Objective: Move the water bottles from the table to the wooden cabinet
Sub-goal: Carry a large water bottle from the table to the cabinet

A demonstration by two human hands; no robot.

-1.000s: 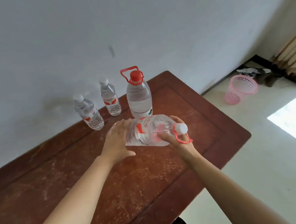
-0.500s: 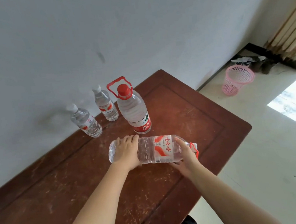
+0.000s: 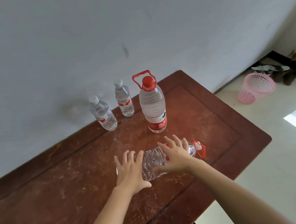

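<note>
Lying bottle (image 3: 153, 163) is resting on the table (image 3: 61, 203) near its right edge, open floor (image 3: 257, 155) beyond; looking full, heavy, slick, prone to rolling. Upright bottle (image 3: 153, 105) is standing close behind. Left hand (image 3: 129, 168) and right hand (image 3: 175, 156) are resting flat on the lying one, fingers spread, gripping nothing. Red handle (image 3: 204, 151) is offering the surest hold.

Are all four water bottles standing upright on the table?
No: the bottle under the left hand and right hand lies on its side on the table.
</note>
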